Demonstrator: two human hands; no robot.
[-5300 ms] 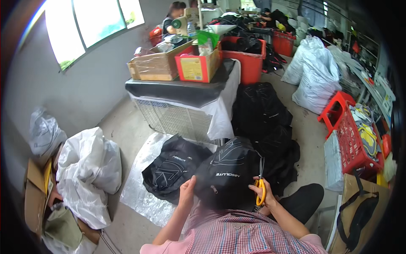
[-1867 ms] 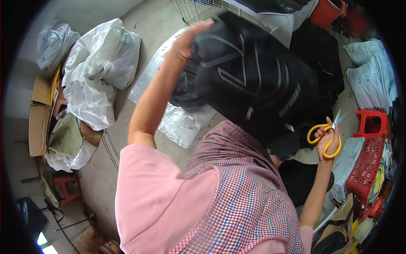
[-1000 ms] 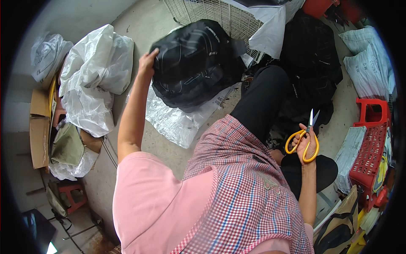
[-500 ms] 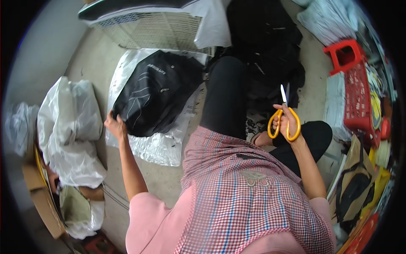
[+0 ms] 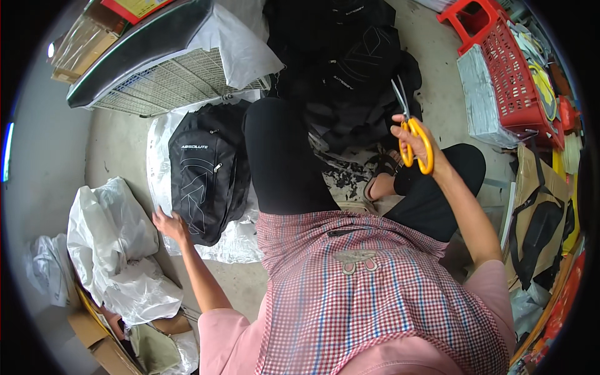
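A black backpack [image 5: 206, 172] with zips and pale line patterns lies on a clear plastic sheet [image 5: 159, 150] on the floor, left of my bent leg. At its lower left edge is my left hand [image 5: 170, 225], its fingers stretched out over the plastic and apart, holding nothing; whether it touches the bag's edge I cannot tell. My right hand [image 5: 419, 140] grips yellow-handled scissors [image 5: 427, 156] above my other knee. Their blades point up and away, slightly parted.
More black backpacks [image 5: 356, 62] are heaped ahead, with black scraps [image 5: 340, 175] on the floor below. A wire-mesh rack [image 5: 169, 81] stands behind the plastic. White plastic bags [image 5: 112, 237] and a cardboard box [image 5: 94, 328] sit left; a red basket [image 5: 509, 75] stands right.
The backpack now lies straighter and flatter on the plastic, its front facing up. My left hand has come off its edge to beside it. The scissors' blades have tilted leftward. The view has shifted.
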